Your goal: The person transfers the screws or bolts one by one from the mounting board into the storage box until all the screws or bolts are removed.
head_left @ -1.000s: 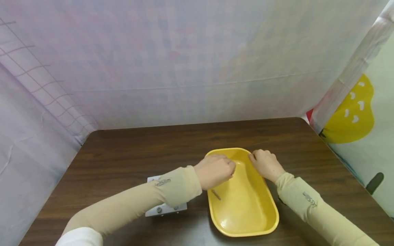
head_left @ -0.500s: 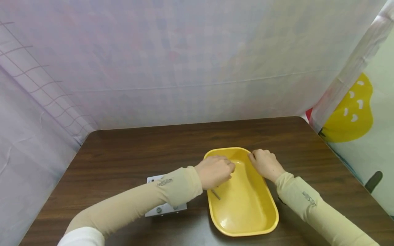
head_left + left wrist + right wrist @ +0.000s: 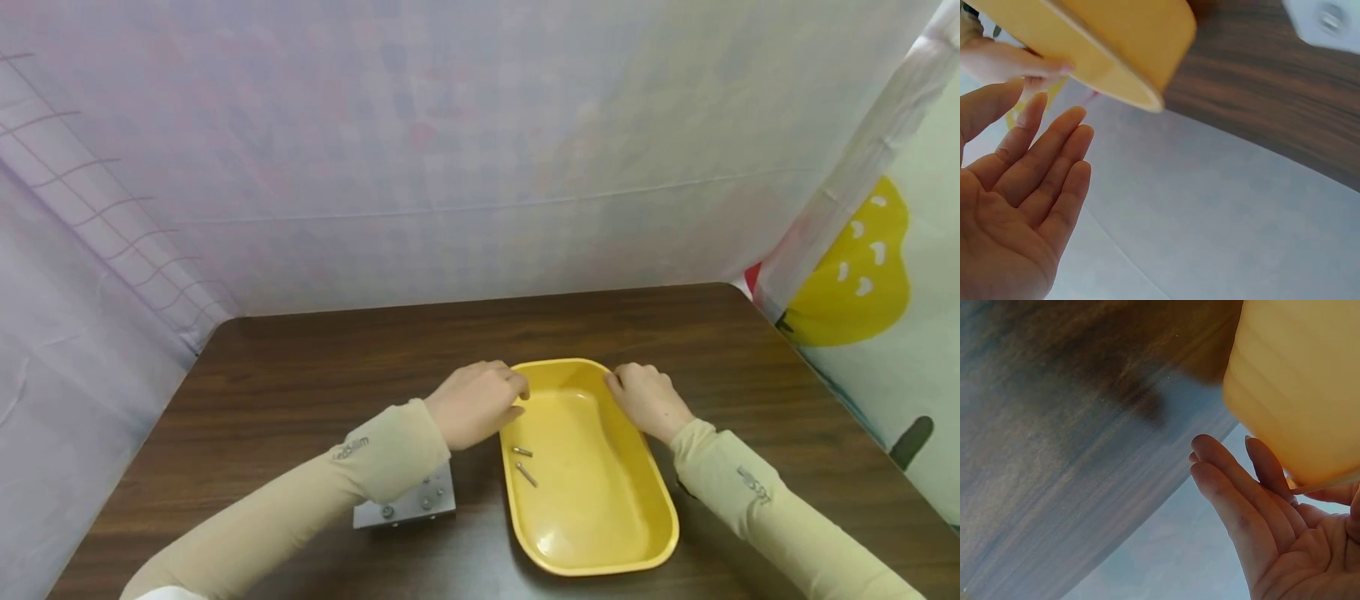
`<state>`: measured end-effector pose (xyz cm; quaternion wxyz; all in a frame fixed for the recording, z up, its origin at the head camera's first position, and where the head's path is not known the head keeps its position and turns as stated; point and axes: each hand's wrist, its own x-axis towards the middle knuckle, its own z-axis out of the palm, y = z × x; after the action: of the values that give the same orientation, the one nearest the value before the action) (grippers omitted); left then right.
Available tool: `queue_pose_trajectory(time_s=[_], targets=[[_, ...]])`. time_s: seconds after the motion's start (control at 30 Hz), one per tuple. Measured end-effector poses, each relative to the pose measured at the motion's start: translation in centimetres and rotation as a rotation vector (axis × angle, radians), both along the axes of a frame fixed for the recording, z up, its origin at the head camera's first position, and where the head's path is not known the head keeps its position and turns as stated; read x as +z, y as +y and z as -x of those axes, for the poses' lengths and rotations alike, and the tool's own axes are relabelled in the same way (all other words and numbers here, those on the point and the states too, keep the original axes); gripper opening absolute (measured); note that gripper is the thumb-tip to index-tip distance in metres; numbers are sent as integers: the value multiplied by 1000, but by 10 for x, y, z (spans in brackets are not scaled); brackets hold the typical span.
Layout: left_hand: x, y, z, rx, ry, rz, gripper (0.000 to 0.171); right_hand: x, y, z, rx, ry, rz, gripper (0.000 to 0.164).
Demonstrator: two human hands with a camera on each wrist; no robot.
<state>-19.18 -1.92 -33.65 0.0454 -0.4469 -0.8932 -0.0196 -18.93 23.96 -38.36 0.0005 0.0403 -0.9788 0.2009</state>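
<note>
From the head, we look forward and down across the surface (image 3: 337,358); from each wrist (much nearer), we face the palms of the left hand (image 3: 1016,215) and right hand (image 3: 1294,544). All three views share the yellow tray (image 3: 592,500).

The tray (image 3: 592,508) is plain bright yellow; the screws (image 3: 527,475) at nine o'clock inside it are metallic grey. The block (image 3: 407,505), at seven o'clock, is pale silver. The table (image 3: 337,358) is dark brown, streaked with wood grain. Both sleeves (image 3: 300,512) are beige with dark lettering. The backdrop (image 3: 450,150) at twelve is pale lilac — faintly checked — while the blob (image 3: 847,308) at three is yellow, flecked white.
</note>
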Motion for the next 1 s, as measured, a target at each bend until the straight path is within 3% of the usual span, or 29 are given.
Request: queue_pose_trajectory(time_s=[0.27, 0.5, 1.0], targets=[[-1, -36, 6, 16, 7, -94, 15, 0, 0, 0, -2, -4, -9, 37], [-5, -60, 4, 66, -2, -107, 16, 0, -1, 0, -4, -11, -10, 37], [-28, -90, 1, 144, -69, -120, 16, 0, -1, 1, -1, -9, -11, 38]])
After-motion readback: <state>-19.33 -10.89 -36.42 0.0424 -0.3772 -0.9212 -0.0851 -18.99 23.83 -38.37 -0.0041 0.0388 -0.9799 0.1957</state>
